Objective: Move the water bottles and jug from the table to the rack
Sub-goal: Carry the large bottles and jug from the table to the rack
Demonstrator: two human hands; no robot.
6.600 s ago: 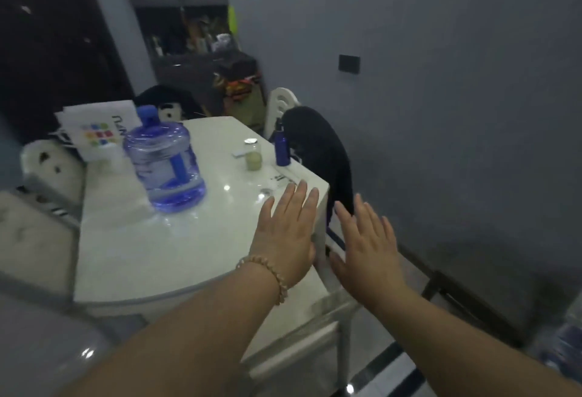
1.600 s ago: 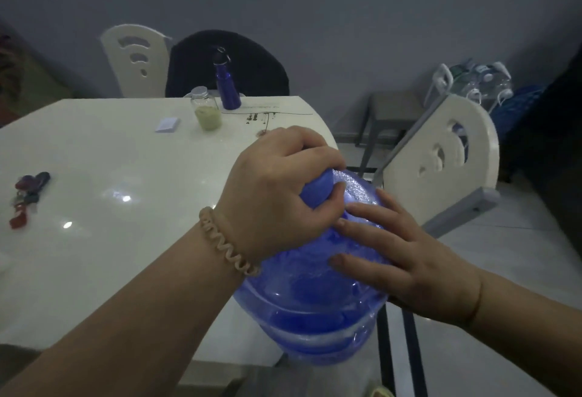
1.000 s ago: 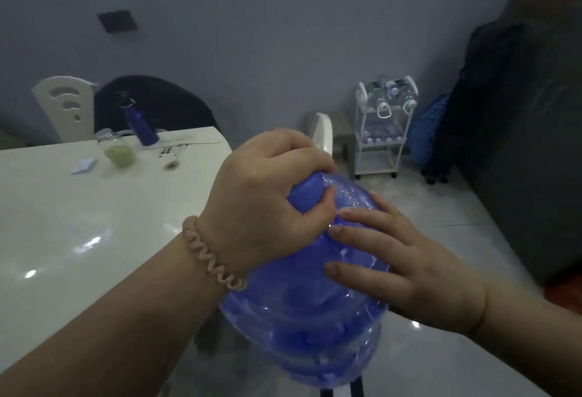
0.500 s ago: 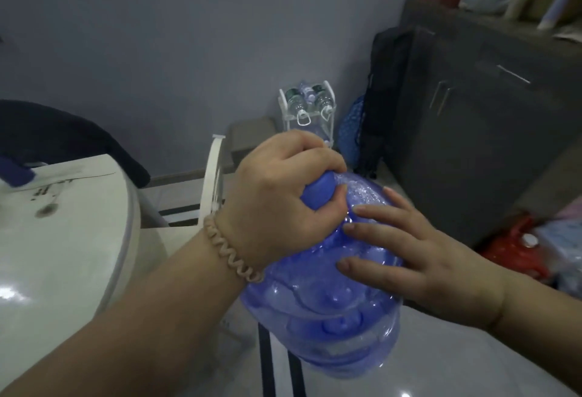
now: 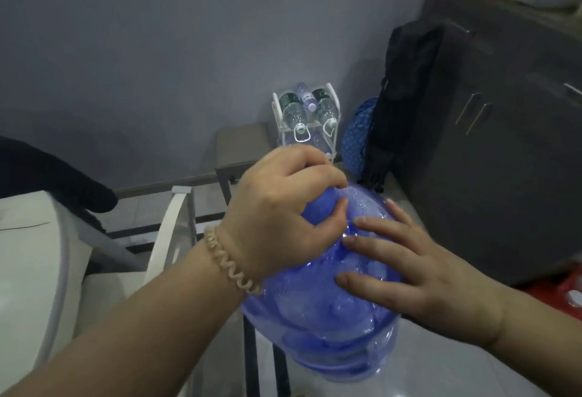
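A large blue translucent water jug [image 5: 318,327] hangs in the air in front of me, off the table. My left hand [image 5: 280,214] is clenched around its blue cap and neck. My right hand [image 5: 406,267] lies flat against the jug's right shoulder, fingers spread. Straight ahead by the wall stands a small white rack [image 5: 307,122] with three clear water bottles [image 5: 296,110] lying on its top shelf. The jug's neck is hidden under my left hand.
The white table [image 5: 34,264] edge is at the left, with a white chair [image 5: 168,232] beside it. A grey stool [image 5: 242,147] stands left of the rack. A dark cabinet [image 5: 504,132], a black bag [image 5: 406,97] and a blue bag [image 5: 359,132] fill the right side.
I lifted the jug off the table with both hands and turned right. The table slid out to the left and the rack came to the middle, nearer than before.
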